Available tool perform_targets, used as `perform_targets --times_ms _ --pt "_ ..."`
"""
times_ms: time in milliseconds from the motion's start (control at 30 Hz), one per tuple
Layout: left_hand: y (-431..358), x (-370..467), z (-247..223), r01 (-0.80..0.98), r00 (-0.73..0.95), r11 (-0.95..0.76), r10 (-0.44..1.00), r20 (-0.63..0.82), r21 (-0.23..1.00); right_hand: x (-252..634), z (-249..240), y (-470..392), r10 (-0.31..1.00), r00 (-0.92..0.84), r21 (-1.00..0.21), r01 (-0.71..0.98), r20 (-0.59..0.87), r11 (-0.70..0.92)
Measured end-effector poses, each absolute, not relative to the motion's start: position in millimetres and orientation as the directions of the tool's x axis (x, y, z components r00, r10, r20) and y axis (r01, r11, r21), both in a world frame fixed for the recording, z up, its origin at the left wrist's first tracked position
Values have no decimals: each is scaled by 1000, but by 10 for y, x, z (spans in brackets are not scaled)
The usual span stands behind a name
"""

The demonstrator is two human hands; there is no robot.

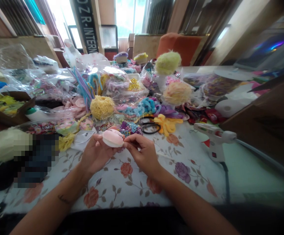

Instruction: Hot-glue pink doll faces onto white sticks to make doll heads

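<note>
Between my two hands is a small pink and white doll head [113, 137] with thin dark face lines on its pink side, held above the flowered cloth. My left hand [95, 152] cups it from the left and below, thumb on the near edge. At its right edge my right hand [142, 151] pinches with thumb and fingers; whether a small piece sits in that pinch is too small to see. Just behind lie small bags of colourful beads [131, 128], black ring bands [153, 126] and a yellow fuzzy bundle [167, 124].
A white glue gun [214, 140] with its cord lies at the right, near a brown cardboard box [269, 130]. Fluffy yellow balls [102, 107], plastic bags and coloured fuzzy stems [82, 86] crowd the back. A box of yellow material [8, 106] stands left.
</note>
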State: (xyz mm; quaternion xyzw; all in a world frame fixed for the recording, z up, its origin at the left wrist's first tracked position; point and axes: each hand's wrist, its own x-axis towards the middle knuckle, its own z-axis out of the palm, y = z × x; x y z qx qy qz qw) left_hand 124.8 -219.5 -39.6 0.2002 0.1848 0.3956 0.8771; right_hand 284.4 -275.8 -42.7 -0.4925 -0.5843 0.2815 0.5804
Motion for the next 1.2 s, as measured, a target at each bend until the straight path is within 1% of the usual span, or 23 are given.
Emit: perform_targets --times_ms 67,133,333,400,533,667,833,1033,1200 --pt "-2187 1238 -401 -609 641 629 749 -166 484 2852 -438 -2752 914 127 -912 198 386 358" --pt "-2177 1227 -406 -589 663 643 731 -162 489 2869 -448 -2744 916 83 -908 194 394 373" --pt "-2131 1198 -417 -566 683 654 713 -159 502 2944 -471 -2698 877 -41 -833 294 479 468" --pt "-2113 1187 -421 -569 668 631 729 -151 526 2957 -477 -2688 881 -49 -834 302 470 462" --pt "-2086 1154 -427 -540 643 572 753 -135 617 2955 -487 -2687 909 -56 -862 298 413 410" --pt "-2086 1137 -397 -539 593 473 800 -84 697 2955 -514 -2684 882 -30 -813 374 471 447" --pt "-2105 1152 -325 -593 477 295 879 32 749 2961 -559 -2672 842 18 -757 448 540 476" --pt "-2126 1163 -330 -572 379 99 912 155 814 2959 -578 -2675 841 58 -754 479 539 450" --pt "-2149 1205 -366 -515 235 -34 955 179 856 2955 -598 -2661 828 97 -753 483 553 446"
